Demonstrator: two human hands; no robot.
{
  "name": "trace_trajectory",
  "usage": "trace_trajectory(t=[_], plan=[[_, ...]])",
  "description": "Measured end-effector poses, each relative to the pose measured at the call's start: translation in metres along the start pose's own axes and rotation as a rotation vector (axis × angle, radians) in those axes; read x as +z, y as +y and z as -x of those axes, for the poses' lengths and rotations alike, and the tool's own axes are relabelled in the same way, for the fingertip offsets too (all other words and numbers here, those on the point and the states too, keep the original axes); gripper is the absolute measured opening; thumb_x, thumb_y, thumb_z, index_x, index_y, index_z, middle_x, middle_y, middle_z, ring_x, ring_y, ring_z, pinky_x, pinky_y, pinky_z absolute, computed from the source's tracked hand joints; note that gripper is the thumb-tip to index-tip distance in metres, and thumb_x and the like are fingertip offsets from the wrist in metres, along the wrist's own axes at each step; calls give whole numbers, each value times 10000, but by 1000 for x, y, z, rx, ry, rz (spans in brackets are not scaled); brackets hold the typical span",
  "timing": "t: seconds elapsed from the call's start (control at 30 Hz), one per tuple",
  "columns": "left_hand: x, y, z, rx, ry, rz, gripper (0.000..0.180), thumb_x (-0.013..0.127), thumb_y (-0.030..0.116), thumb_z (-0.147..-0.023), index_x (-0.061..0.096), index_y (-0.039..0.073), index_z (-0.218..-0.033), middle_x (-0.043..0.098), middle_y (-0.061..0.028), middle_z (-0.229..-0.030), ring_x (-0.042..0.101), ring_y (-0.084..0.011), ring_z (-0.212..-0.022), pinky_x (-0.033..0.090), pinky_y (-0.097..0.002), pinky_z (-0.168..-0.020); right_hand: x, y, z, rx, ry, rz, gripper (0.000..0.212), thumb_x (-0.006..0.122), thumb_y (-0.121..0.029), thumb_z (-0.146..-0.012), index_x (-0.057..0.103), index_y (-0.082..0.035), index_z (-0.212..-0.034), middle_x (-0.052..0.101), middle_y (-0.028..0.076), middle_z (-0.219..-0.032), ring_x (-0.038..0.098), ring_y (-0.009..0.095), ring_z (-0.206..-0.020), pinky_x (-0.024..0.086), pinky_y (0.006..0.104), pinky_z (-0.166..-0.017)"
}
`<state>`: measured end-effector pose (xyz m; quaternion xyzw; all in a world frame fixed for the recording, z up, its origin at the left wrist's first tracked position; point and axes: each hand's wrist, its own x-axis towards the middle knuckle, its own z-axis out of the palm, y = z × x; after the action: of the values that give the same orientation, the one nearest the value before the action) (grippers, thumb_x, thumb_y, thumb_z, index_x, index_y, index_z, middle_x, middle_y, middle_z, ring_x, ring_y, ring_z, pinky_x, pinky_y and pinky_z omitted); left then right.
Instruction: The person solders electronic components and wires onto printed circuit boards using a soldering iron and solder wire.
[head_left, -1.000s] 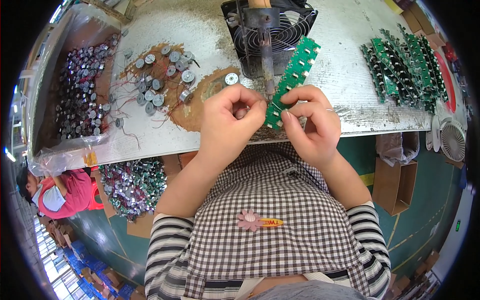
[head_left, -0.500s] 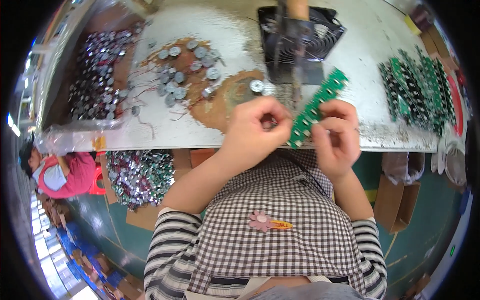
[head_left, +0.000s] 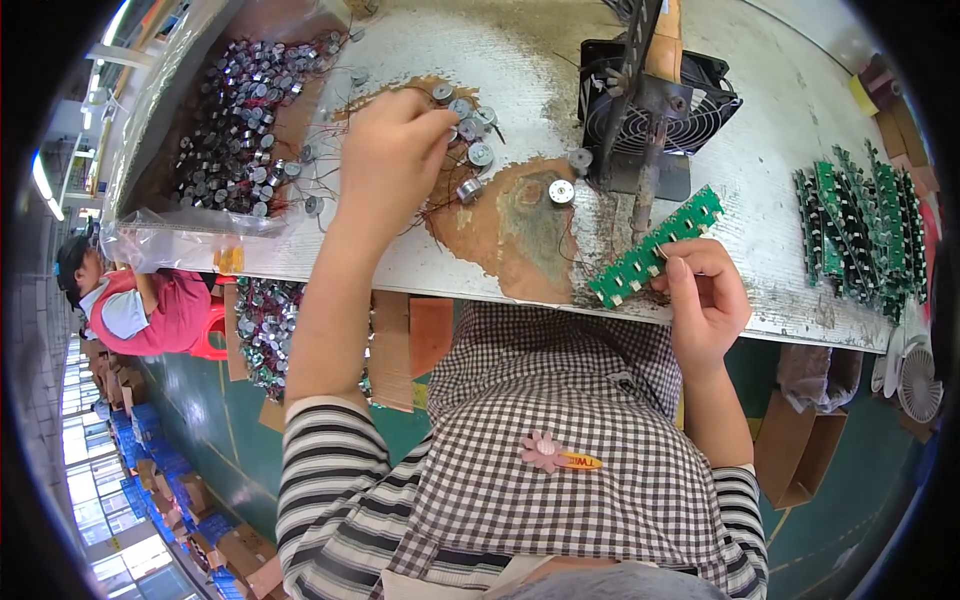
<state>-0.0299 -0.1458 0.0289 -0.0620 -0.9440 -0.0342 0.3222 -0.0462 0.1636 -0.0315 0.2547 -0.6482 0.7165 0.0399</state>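
Slanting diagonally, the green circuit board [head_left: 640, 258] sits on the person's side of the black fan [head_left: 700, 120], its long axis running from a near end at the left to a far end pointing right and away. Small pale connectors line its face. The right hand [head_left: 708, 295], also nearer the person than the fan, pinches the board between thumb and fingers. The left hand [head_left: 388, 145], well left of the fan, bends its fingers over a cluster of small silver motors [head_left: 480, 154]; whether it grasps one, I cannot tell. Any print on the board is too small to read, but red letters mark a yellow clip [head_left: 580, 461] on the checked apron [head_left: 560, 510]. Left of the fan, the white table [head_left: 780, 250] is worn to brown; farther left stands a box [head_left: 165, 100] of motors. More boards [head_left: 865, 230] lie piled to the fan's right. Beyond the box, farthest left of the fan, sits a co-worker [head_left: 165, 310] in red above a green floor [head_left: 200, 420].
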Motion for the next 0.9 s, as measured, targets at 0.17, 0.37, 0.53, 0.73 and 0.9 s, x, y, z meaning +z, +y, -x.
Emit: trace_trajectory(t=[0.17, 0.37, 0.53, 0.73, 0.9], plan=[[24, -23, -1, 208, -143, -244, 55, 612, 73, -718, 638, 89, -765, 565, -47, -668, 583, -230, -686, 443, -365, -594, 0, 1, 2, -24, 5, -11, 62, 564, 79, -861, 538, 32, -830, 603, 139, -944, 561, 93, -666, 469, 198, -580], [10, 5, 0, -216, 145, 58, 59, 584, 75, -827, 617, 35, -856, 630, -94, -732, 615, -279, -642, 469, -367, -565, -1, 5, 1, -23, 9, -27, 75, 567, 88, -854, 535, 30, -819, 604, 140, -937, 555, 91, -658, 459, 194, -571], [10, 11, -3, -449, 446, 693, 211, 511, 96, -944, 576, -24, -1106, 674, -122, -908, 649, -137, -790, 500, -254, -657, 0, 2, 1, -30, -9, -9, 75, 568, 95, -848, 538, 32, -820, 607, 136, -919, 547, 89, -660, 446, 196, -558], [-10, 44, -2, -587, 180, 1257, 501, 451, 57, -943, 225, -47, -1377, 636, -201, -1010, 618, -139, -707, 423, -205, -577, -2, 7, 3, -38, 3, -12, 81, 580, 95, -838, 538, 28, -824, 607, 133, -914, 534, 88, -675, 431, 195, -561], [-16, 96, 37, -938, -334, 1709, 209, 554, 132, -922, 532, -16, -1067, 583, -28, -713, 482, -61, -543, 350, -180, -490, -2, 4, 0, -86, -69, 18, 87, 597, 39, -834, 521, 6, -808, 608, 144, -928, 514, 103, -692, 425, 217, -596]])
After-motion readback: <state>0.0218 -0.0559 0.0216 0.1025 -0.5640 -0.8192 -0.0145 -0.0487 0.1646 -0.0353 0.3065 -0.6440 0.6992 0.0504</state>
